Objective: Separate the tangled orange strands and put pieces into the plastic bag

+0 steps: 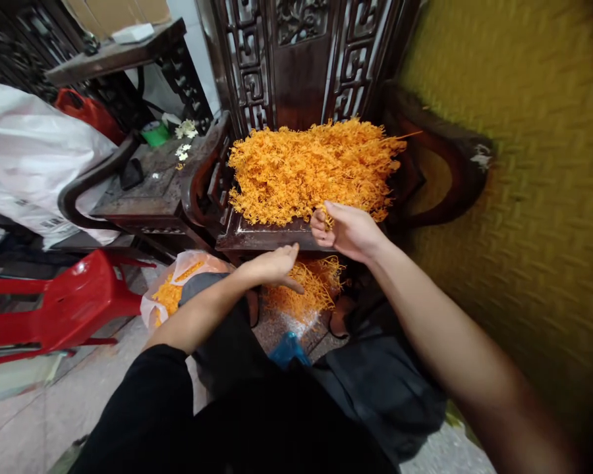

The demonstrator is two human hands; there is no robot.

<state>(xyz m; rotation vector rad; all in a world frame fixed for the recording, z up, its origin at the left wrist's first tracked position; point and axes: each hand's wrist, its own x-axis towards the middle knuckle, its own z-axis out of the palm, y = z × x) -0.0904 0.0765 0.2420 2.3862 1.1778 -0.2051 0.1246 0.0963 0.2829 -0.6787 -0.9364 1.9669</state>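
A big heap of frilly orange sprigs (311,168), which look like artificial flower stems, lies on the seat of a dark carved wooden chair (301,79). At the heap's front edge, my right hand (350,230) has its fingers curled around a small orange sprig (329,217). My left hand (274,265) is lower and to the left, in front of the seat edge, with fingers stretched out and thumb apart; nothing shows in it. Below both hands, a pile of thin orange stems (301,289) lies between my feet, partly hidden by my left hand.
A plastic bag (151,306) with orange pieces sits by my left leg, near a red plastic stool (79,303). Blue plastic (290,349) lies between my legs. Green tape (155,133) rests on the side table. A yellow woven surface (534,164) stands close on the right.
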